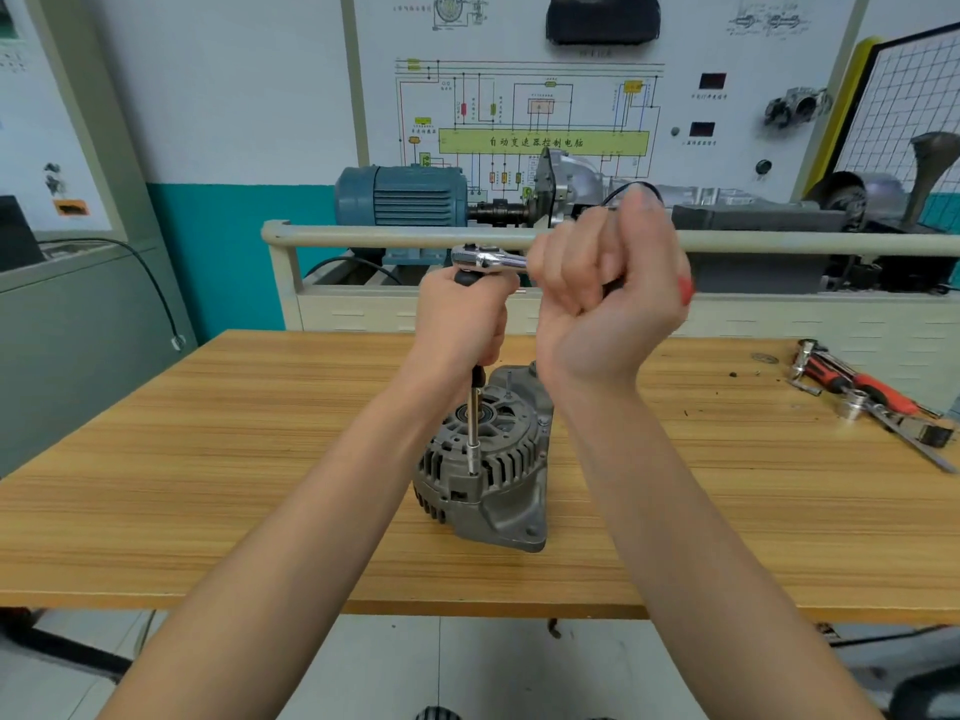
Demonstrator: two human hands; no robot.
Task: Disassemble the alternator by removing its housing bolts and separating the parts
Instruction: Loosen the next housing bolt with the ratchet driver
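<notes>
- The alternator (485,470) is stood near the middle of the wooden table (208,459), toward its front edge, with the slotted end of the housing turned upward.
- Its grey cast housing is ringed with cooling slots; a dark bearing is seen at the centre of the top face, and a mounting lug with a hole is seen at the lower right corner.
- A slim extension bar (474,428) is set upright on the housing rim, its socket end seated at the near edge of the top face.
- At the top of the bar a chrome ratchet (485,259) is fitted, its head lying roughly level.
- The upper part of the extension, just under the ratchet head, is wrapped by the curled fingers of the left hand (462,319), the forearm being raised from below left.
- The ratchet handle is gripped in the fist of the right hand (608,298), the wrist bent back and the forearm held steeply; this hand is slightly blurred.
- Well apart, at the table's right end, a cluster of loose tools (867,397) with red-and-black handles and sockets is laid.
- Behind the table, a blue electric motor (400,200) and a wiring-diagram panel (540,122) are seen.
</notes>
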